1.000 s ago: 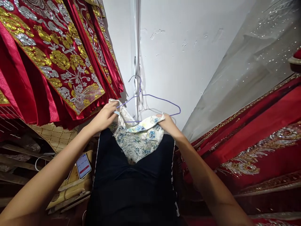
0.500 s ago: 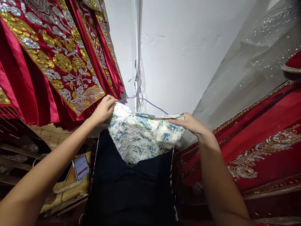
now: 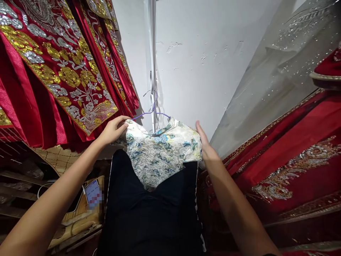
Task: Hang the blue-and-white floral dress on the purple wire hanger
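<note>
A short-sleeved dress with a pale blue-and-white floral yoke and a black lower part hangs before me on a thin purple wire hanger. Its neckline opens around the hanger's middle, and both shoulders lie over the hanger's arms. At the left shoulder, my left hand is closed on the fabric, thumb and fingers pinching near the hanger's end. My right hand is beside the right sleeve edge, fingers stretched upward; part of it is hidden behind the sleeve.
Red garments with gold and silver embroidery hang at upper left. On the right are a red beaded garment and a sheer sparkling cover. A white pole runs down the wall. A phone lies on a wooden surface at lower left.
The dress's right shoulder, folded down in front of the hanger before, now covers the hanger's right arm. My right hand has let go of the neckline edge and shifted left. My left hand stays at its shoulder.
</note>
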The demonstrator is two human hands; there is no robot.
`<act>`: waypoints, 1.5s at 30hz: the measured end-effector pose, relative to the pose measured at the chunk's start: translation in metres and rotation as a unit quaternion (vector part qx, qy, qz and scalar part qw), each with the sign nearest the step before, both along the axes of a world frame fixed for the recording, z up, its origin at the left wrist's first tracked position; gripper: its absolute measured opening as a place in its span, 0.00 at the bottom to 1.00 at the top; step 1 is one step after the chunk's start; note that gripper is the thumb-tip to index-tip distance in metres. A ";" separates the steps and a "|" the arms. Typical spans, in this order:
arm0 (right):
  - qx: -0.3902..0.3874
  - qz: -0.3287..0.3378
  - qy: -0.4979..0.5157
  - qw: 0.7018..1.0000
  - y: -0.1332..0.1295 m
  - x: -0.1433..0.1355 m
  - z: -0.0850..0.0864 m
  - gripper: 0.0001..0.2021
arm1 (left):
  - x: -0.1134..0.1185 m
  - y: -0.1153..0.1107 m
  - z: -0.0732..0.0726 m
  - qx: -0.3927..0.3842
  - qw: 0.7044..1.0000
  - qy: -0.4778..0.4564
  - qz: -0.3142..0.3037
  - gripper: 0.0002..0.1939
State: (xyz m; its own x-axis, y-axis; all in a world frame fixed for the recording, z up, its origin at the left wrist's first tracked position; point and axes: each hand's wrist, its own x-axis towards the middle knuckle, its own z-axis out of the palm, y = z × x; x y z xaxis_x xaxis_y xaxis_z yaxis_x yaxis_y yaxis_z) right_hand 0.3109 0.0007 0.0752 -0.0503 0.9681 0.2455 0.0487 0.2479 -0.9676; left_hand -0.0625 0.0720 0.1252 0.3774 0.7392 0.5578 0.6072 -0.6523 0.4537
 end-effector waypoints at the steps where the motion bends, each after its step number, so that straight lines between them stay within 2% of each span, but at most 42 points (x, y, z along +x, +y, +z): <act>1: -0.019 0.024 0.021 0.999 0.001 0.005 0.008 0.29 | -0.001 -0.002 -0.001 0.015 1.000 -0.019 0.005 0.18; 4: -0.044 0.076 0.047 0.995 -0.001 0.006 0.026 0.24 | 0.003 -0.005 -0.001 0.102 0.988 -0.091 0.073 0.15; 7: -0.011 0.052 0.050 0.997 -0.007 -0.007 0.037 0.20 | 0.012 -0.008 0.005 0.181 0.964 -0.146 0.133 0.14; 12: 0.046 -0.062 0.090 0.993 -0.025 -0.010 0.044 0.18 | 0.027 -0.029 0.017 0.175 0.968 -0.162 0.081 0.17; 16: 0.041 -0.118 0.082 0.989 -0.058 -0.004 0.046 0.20 | 0.035 -0.049 0.018 0.144 0.977 -0.158 0.027 0.19; 20: 0.015 -0.089 0.047 0.995 -0.104 -0.024 0.041 0.18 | 0.049 -0.061 0.017 0.035 0.976 -0.206 -0.061 0.21; 23: 0.048 0.007 -0.063 0.997 -0.133 -0.057 0.034 0.17 | 0.064 -0.075 0.023 -0.116 0.956 -0.236 -0.132 0.16; 26: 0.111 0.163 -0.192 0.961 -0.144 -0.091 0.027 0.26 | 0.072 -0.099 0.031 -0.274 0.908 -0.260 -0.183 0.14; 28: 0.173 0.254 -0.230 0.923 -0.137 -0.105 0.022 0.30 | 0.070 -0.114 0.036 -0.337 0.884 -0.273 -0.173 0.14; 29: 0.212 0.272 -0.232 0.910 -0.128 -0.109 0.020 0.28 | 0.065 -0.120 0.037 -0.356 0.880 -0.272 -0.160 0.12; 30: 0.251 0.256 -0.225 0.906 -0.116 -0.109 0.018 0.24 | 0.059 -0.124 0.038 -0.368 0.880 -0.263 -0.145 0.11; 31: 0.282 0.204 -0.215 0.913 -0.101 -0.106 0.015 0.21 | 0.050 -0.127 0.039 -0.375 0.884 -0.245 -0.131 0.11; 32: 0.301 0.126 -0.203 0.923 -0.084 -0.101 0.013 0.19 | 0.039 -0.129 0.040 -0.378 0.892 -0.219 -0.120 0.12; 33: 0.304 0.010 -0.190 0.933 -0.066 -0.094 0.012 0.19 | 0.028 -0.128 0.042 -0.376 0.901 -0.187 -0.113 0.13; 34: 0.281 -0.080 -0.197 0.936 -0.048 -0.085 0.011 0.23 | 0.016 -0.127 0.044 -0.366 0.911 -0.155 -0.110 0.13; 35: 0.260 -0.122 -0.205 0.936 -0.031 -0.077 0.010 0.27 | 0.005 -0.124 0.047 -0.350 0.922 -0.127 -0.110 0.12; 36: 0.242 -0.114 -0.210 0.940 -0.016 -0.069 0.011 0.27 | -0.005 -0.121 0.050 -0.327 0.933 -0.105 -0.108 0.11; 38: 0.198 -0.012 -0.212 0.957 0.006 -0.057 0.013 0.21 | -0.019 -0.112 0.058 -0.264 0.957 -0.074 -0.095 0.09; 40: 0.159 0.080 -0.203 0.963 0.015 -0.051 0.017 0.20 | -0.024 -0.101 0.063 -0.181 0.980 -0.056 -0.060 0.10; 41: 0.144 0.094 -0.191 0.967 0.017 -0.049 0.019 0.21 | -0.022 -0.095 0.065 -0.125 0.990 -0.057 -0.033 0.10; 43: 0.124 0.060 -0.142 0.980 0.020 -0.046 0.025 0.22 | -0.014 -0.086 0.066 0.012 0.997 -0.072 0.027 0.11; 45: 0.117 -0.011 -0.071 0.991 0.026 -0.042 0.032 0.23 | -0.003 -0.081 0.062 0.144 0.982 -0.091 0.076 0.11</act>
